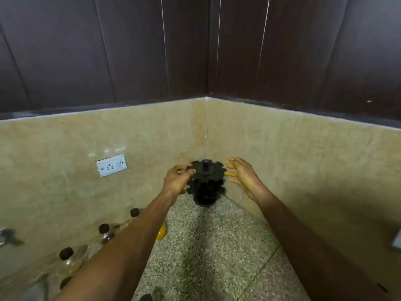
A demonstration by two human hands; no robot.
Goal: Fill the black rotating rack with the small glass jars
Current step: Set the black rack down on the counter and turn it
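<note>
The black rotating rack [207, 183] stands in the far corner of the speckled countertop [208, 253], with two notched tiers and a centre post; its slots hold nothing. My left hand [176, 180] grips the left edge of the upper tier. My right hand [244, 175] hovers just right of the rack, fingers spread, touching nothing that I can see. Several small glass jars with black lids line the left wall, among them one jar [66, 255], another [103, 229] and a third [134, 212], partly hidden by my left forearm.
Beige marble backsplash walls meet at the corner behind the rack. A white wall socket [111, 165] sits on the left wall. A yellow object [161, 232] peeks from behind my left forearm. A metal item [7, 235] is at the far left edge.
</note>
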